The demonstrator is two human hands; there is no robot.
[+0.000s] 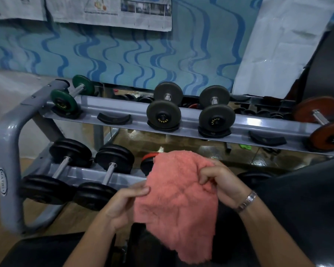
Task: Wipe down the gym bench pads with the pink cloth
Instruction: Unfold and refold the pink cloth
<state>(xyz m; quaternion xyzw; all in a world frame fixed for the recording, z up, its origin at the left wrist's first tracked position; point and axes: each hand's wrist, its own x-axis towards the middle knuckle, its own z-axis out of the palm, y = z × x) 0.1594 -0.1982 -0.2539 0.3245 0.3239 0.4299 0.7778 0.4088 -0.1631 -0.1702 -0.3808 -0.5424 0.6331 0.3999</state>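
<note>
While pinching the left edge of the pink cloth (178, 199), left hand (121, 205) half curled, thumb and fingers closed on the fabric; right hand (223, 183) clamped on the upper right edge, metal watch (247, 201) on that wrist. Cloth held spread in the air between both hands, hanging over a black bench pad (46, 251), not touching it. Beyond: grey dumbbell rack (10, 151), black dumbbells (216, 110) on both tiers.

"ENSAYO" stood in yellow letters on the end faces of two grey dumbbells (163, 112) (216, 118), above the fingers; other labels were unreadable.
</note>
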